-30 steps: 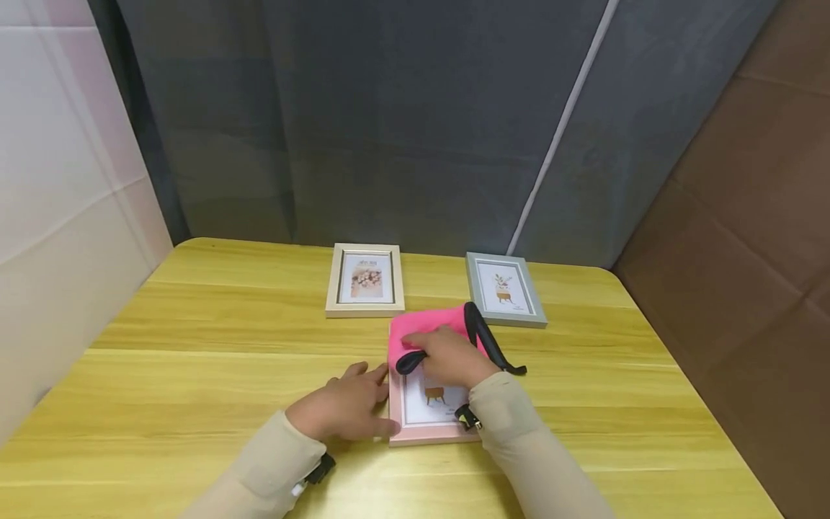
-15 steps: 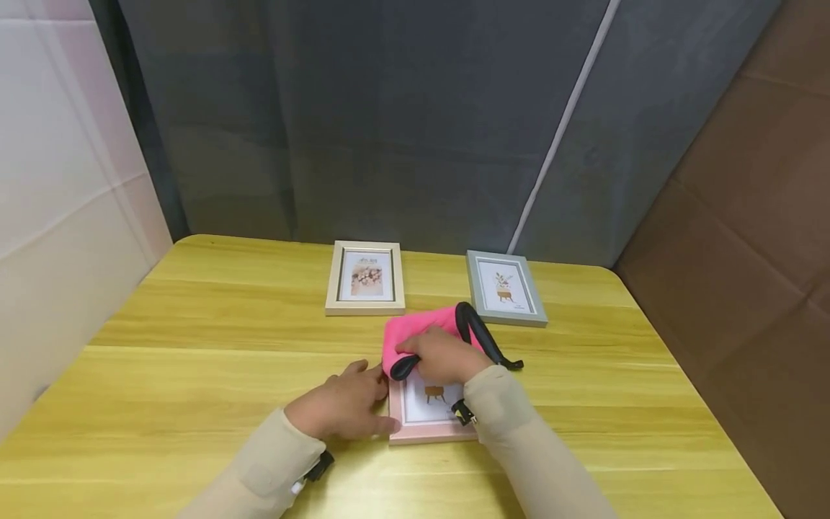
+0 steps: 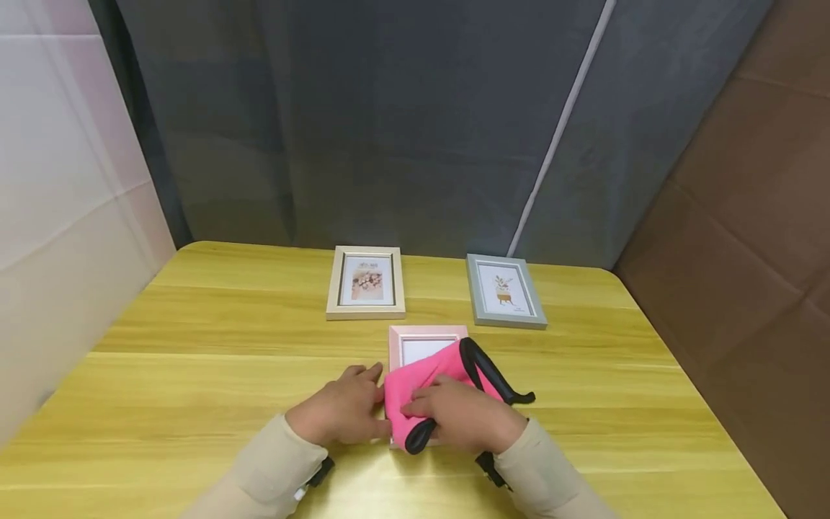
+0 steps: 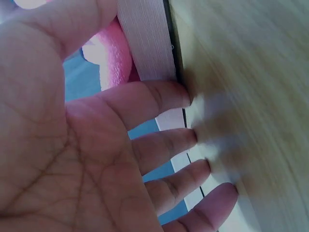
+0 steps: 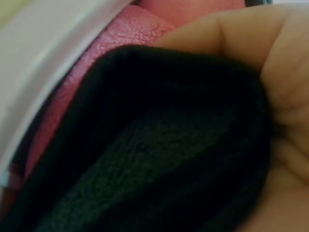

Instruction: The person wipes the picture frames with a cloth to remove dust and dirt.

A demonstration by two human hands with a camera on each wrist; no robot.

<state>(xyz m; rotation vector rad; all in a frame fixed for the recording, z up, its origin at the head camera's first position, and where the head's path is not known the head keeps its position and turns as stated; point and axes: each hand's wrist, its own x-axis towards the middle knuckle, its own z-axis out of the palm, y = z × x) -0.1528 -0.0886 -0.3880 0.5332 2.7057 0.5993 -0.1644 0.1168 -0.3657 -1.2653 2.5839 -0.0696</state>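
Note:
A pink photo frame [image 3: 428, 331] lies face up on the table in front of me. Across its lower part is a folded bright pink cloth [image 3: 408, 386] with black edging, which hides most of the picture. My right hand [image 3: 463, 414] holds this cloth against the frame, fingers on top; up close, the right wrist view shows the cloth's dark fold [image 5: 145, 125] beside the palm. At the frame's left side rests my left hand [image 3: 340, 407]. Its fingers [image 4: 164, 150] reach along the frame's side edge in the left wrist view, with the thumb near the lower left corner.
Farther back lie a cream photo frame [image 3: 333, 288] on the left and a grey-blue photo frame [image 3: 476, 295] on the right. The wooden table [image 3: 207, 360] ends at a dark backdrop [image 3: 402, 144]. A brown panel [image 3: 746, 180] borders the right side.
My right hand has slid the pink cloth down the frame toward me, uncovering its top edge and covering its lower part. My left hand has stayed at the frame's left side.

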